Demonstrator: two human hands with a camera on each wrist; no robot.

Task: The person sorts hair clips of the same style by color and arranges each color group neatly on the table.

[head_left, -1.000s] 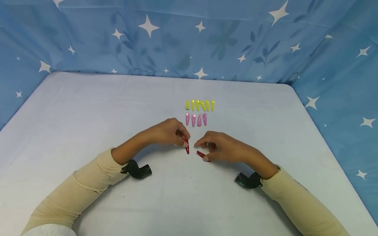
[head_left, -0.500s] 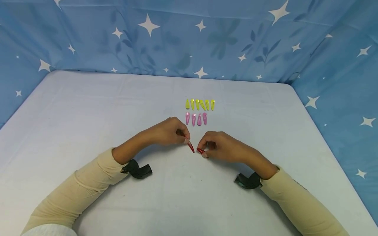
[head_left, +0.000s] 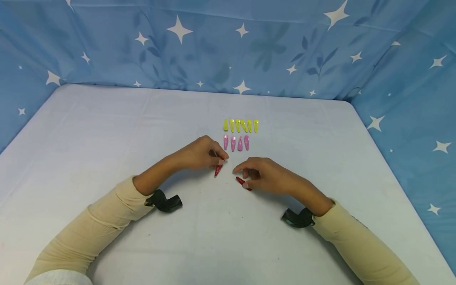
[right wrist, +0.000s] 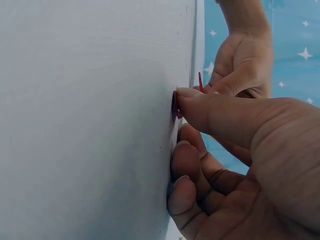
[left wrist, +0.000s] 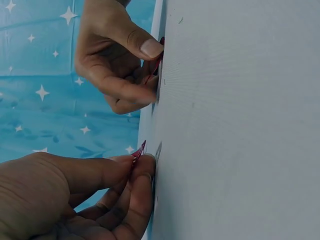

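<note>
My left hand [head_left: 201, 153] pinches a red snap hair clip [head_left: 218, 170] between thumb and fingers, its narrow end pointing down toward the table. In the left wrist view this clip [left wrist: 139, 151] sticks out past the fingertips. To the right, a second red hair clip [head_left: 240, 180] lies slanted on the white tabletop. The thumb of my right hand [head_left: 270, 177] rests on that clip, while the index finger reaches out beyond it, apart from it. In the right wrist view the thumb covers part of the clip [right wrist: 175, 104].
Beyond the hands, pink hair clips [head_left: 240, 144] lie in a short row. Behind them is a row of several yellow hair clips [head_left: 238, 126], two overlapping. A blue star-patterned curtain [head_left: 221, 47] borders the white table [head_left: 142, 245].
The left hand has lifted slightly away and to the left, its red clip swinging to tilt the other way. The right index finger closed in toward its clip, then extended again.
</note>
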